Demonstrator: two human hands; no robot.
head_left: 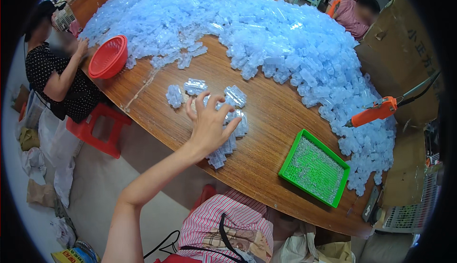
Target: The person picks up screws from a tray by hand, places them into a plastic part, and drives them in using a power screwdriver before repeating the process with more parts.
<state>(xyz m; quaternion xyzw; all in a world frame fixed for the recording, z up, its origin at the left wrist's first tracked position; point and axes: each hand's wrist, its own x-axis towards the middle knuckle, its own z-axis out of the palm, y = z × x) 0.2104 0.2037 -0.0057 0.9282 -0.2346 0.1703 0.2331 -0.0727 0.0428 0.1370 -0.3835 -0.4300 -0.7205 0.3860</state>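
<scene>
My left hand (pixel 208 127) is over the wooden table with its fingers spread and bent, open. It hovers above or lightly touches a few small groups of clear plastic pieces; contact is hard to tell. One clear plastic bundle (pixel 195 86) lies just beyond the fingertips, another (pixel 235 96) to their right, and a smaller cluster (pixel 174 96) to their left. More clear pieces (pixel 218 158) lie in a row near the table edge, partly hidden by the hand. My right hand is not in view.
A huge heap of clear plastic parts (pixel 266 29) covers the table's far side. At right are a green tray (pixel 291 160) of small metal pieces and a hanging orange electric screwdriver (pixel 373 114). A red basket (pixel 109 58) sits at left by a seated person (pixel 57 75); another person (pixel 357 15) is at far right.
</scene>
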